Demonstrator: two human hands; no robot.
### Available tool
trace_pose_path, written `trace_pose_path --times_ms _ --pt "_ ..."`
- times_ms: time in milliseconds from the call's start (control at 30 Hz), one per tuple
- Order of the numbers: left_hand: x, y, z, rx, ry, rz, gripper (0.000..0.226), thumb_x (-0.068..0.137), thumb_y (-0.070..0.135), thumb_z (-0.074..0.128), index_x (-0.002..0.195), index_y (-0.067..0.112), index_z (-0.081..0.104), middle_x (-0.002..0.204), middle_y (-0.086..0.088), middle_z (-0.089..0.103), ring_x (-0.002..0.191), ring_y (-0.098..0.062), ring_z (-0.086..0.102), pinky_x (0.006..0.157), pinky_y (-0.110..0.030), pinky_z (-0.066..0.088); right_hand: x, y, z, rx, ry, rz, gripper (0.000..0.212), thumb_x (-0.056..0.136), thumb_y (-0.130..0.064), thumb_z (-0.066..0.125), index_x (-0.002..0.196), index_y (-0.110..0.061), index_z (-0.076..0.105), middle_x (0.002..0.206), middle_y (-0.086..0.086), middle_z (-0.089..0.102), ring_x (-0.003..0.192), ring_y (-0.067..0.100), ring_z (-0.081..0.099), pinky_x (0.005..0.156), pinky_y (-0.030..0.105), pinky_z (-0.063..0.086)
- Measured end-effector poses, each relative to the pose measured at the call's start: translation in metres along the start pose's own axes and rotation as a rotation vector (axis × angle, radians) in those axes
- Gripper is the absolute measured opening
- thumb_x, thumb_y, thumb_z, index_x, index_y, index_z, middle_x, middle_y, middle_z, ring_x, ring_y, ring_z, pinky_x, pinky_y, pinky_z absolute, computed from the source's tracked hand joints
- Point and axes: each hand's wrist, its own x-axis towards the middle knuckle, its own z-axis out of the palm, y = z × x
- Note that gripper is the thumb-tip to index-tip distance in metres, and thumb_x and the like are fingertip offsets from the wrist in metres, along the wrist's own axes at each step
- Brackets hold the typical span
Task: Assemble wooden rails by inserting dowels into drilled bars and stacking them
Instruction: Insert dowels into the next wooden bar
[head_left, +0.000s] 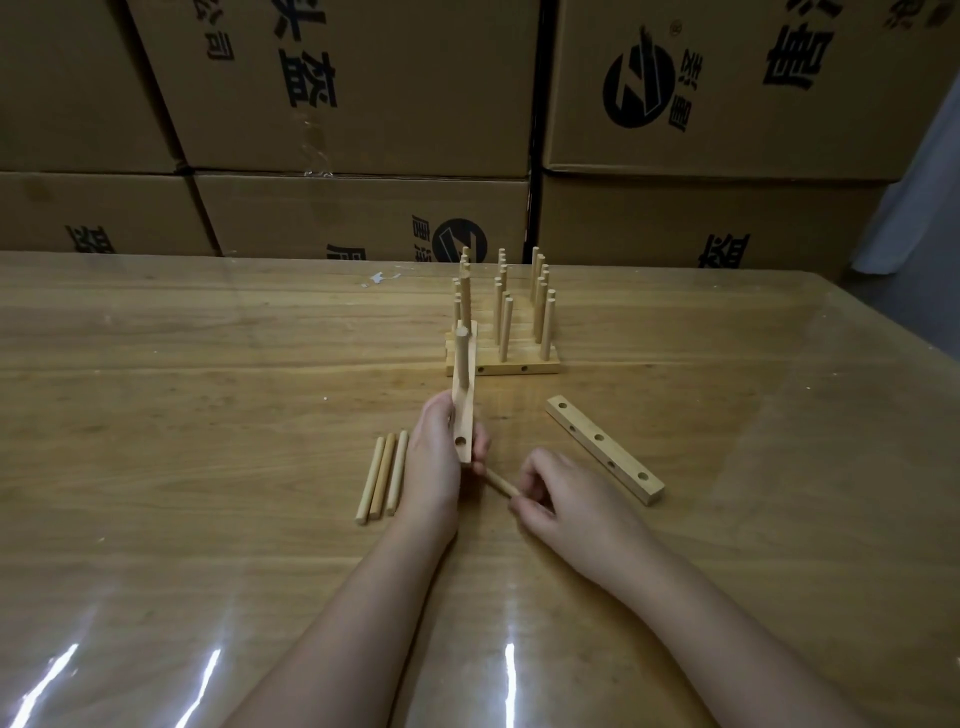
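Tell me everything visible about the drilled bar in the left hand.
The drilled bar is a pale, square-edged wooden strip, raised on end and leaning away. The left hand grips its lower half. One dowel sits in a hole near its upper end; an open hole shows near the bottom. The right hand holds a second dowel toward its lower end; contact unclear.

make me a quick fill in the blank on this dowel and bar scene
1. The left hand holds a drilled bar with ___ dowel already inserted.
2. The right hand pinches a single ___.
3. ___ loose dowels lie on the table left of the left hand.
4. The spare bar lies flat, ___ of both hands.
Missing words: one; dowel; three; right
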Motion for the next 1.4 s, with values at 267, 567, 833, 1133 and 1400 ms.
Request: trace_pose_path --times_ms 267,567,833,1133,1400 --pt "0.001 0.004 -0.001 -0.378 -0.158 -0.136 0.03 0.104 0.029 0.031 0.109 0.013 0.055 0.069 -0.005 0.063 0.057 -0.014 0.054 0.06 -0.026 0.044 0.003 0.01 0.002 0.029 0.133 0.16 0.024 0.091 -0.029 0.052 0.112 -0.024 0.061 0.103 -0.01 0.051 0.084 0.008 0.055 0.07 0.027 0.049" --pt "0.0 0.005 0.0 -0.363 -0.313 -0.223 0.031 0.102 0.034 0.03 0.117 0.017 0.051 0.091 -0.003 0.072 0.071 -0.007 0.06 0.069 -0.029 0.037 0.009 0.009 -0.019 1.332 0.316 0.432 0.012 0.092 -0.01 0.055 0.102 -0.011 0.061 0.086 0.005 0.073 0.058 0.006 0.058 0.054 0.02 0.048" --pt "-0.003 0.005 0.001 -0.353 -0.4 -0.245 0.034 0.086 0.031 0.048 0.114 0.015 0.057 0.09 -0.003 0.071 0.078 -0.011 0.065 0.068 -0.024 0.046 0.007 0.009 -0.024 1.694 0.272 0.33 0.025 0.079 -0.018 0.062 0.101 -0.009 0.058 0.098 0.014 0.072 0.061 0.009 0.063 0.054 0.019 0.053" --pt "-0.002 0.005 0.0 -0.345 -0.402 -0.246 0.035 0.086 0.029 0.049 0.117 0.015 0.057 0.1 -0.006 0.072 0.086 -0.015 0.067 0.074 -0.026 0.05 0.008 0.011 -0.023 1.715 0.254 0.278 0.021 0.078 -0.018 0.063 0.098 -0.012 0.057 0.1 0.014 0.071 0.068 0.009 0.065 0.058 0.019 0.053" --pt "-0.004 0.004 0.0 -0.323 -0.4 -0.247 0.028 0.087 0.029 0.053 0.11 0.015 0.06 0.105 -0.01 0.071 0.093 -0.02 0.068 0.079 -0.029 0.053 0.01 0.012 -0.021 1.665 0.292 0.273 0.027 0.073 -0.021 0.068 0.098 -0.017 0.058 0.102 0.012 0.071 0.065 0.007 0.062 0.056 0.018 0.052"
